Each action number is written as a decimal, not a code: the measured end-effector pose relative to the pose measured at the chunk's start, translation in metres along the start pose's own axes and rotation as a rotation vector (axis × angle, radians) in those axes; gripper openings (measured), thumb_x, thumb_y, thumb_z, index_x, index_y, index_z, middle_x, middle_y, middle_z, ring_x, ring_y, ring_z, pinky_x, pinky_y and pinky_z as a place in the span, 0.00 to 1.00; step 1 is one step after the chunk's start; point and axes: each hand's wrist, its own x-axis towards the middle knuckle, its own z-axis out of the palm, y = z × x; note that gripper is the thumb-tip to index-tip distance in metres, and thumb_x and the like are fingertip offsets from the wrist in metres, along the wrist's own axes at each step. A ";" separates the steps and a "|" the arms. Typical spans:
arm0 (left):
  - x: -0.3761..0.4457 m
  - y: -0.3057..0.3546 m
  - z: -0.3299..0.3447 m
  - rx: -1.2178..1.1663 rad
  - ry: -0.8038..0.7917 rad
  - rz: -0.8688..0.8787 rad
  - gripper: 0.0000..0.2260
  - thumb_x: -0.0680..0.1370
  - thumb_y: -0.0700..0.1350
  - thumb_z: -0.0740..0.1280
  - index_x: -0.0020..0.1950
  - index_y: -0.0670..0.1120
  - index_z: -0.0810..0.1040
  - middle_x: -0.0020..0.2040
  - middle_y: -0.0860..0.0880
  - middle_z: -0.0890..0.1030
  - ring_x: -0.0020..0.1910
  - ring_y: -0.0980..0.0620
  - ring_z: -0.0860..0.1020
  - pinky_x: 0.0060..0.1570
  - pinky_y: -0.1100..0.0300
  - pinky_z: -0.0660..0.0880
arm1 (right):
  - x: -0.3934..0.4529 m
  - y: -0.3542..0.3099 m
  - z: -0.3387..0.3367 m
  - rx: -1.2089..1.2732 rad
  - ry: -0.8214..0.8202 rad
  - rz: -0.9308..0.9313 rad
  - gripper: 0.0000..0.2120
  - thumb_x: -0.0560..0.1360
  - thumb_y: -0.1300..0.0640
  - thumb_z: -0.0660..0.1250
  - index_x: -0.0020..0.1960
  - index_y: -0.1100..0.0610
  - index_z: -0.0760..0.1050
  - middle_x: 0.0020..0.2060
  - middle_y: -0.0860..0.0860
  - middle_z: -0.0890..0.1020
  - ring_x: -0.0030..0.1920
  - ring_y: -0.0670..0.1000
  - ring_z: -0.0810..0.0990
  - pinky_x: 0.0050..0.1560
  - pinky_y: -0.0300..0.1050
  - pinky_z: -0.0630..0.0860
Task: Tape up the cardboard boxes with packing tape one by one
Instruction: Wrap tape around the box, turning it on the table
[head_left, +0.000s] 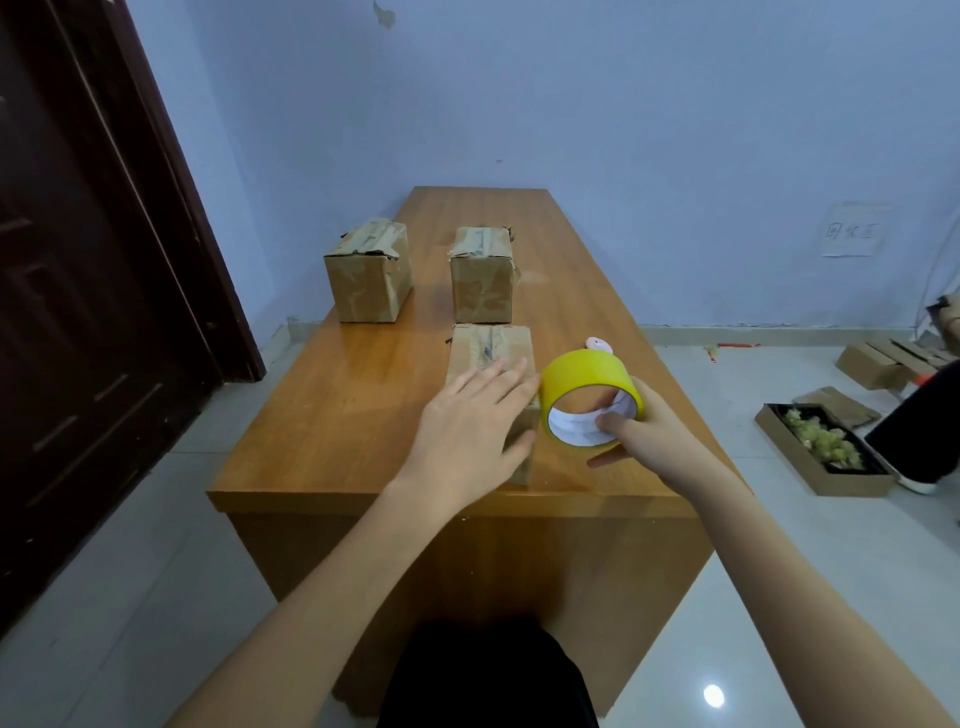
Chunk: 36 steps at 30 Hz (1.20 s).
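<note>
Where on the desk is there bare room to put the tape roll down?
Bare desk lies left of the nearest box, below the far-left box. It is tight on the right, where the right hand holds the tape roll; the left hand rests on that box.

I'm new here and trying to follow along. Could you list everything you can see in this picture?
Brown cardboard boxes: three, worn, on the table; nearest under left hand.
Yellow packing tape roll: one, beside nearest box.
Small pink-white object: one, behind the roll; unclear.
Orange-brown wooden table: one, centre.
Dark brown door: one, left.
Paper sign: one, white, right wall.
Cardboard boxes on floor: several, right.
Left hand: flat on nearest box.
Right hand: grips the roll.
</note>
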 end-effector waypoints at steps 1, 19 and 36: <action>-0.001 -0.001 -0.001 0.041 -0.002 -0.013 0.26 0.78 0.57 0.60 0.74 0.50 0.62 0.75 0.47 0.60 0.75 0.49 0.57 0.72 0.56 0.50 | 0.000 0.000 -0.001 -0.004 0.001 -0.003 0.15 0.77 0.67 0.61 0.63 0.64 0.67 0.59 0.64 0.74 0.55 0.61 0.78 0.39 0.56 0.83; 0.008 0.002 0.008 0.032 -0.035 0.068 0.28 0.81 0.51 0.57 0.77 0.42 0.50 0.77 0.47 0.54 0.76 0.52 0.51 0.68 0.64 0.37 | -0.001 -0.010 0.002 -0.111 0.071 -0.189 0.12 0.75 0.69 0.60 0.51 0.53 0.70 0.45 0.55 0.76 0.44 0.51 0.76 0.33 0.33 0.76; 0.000 0.011 0.019 -0.431 0.326 -0.214 0.23 0.77 0.46 0.66 0.71 0.43 0.69 0.69 0.48 0.72 0.68 0.50 0.69 0.64 0.54 0.68 | -0.001 -0.036 0.020 0.187 -0.025 -0.039 0.06 0.80 0.55 0.61 0.45 0.48 0.70 0.49 0.53 0.79 0.49 0.58 0.80 0.44 0.55 0.82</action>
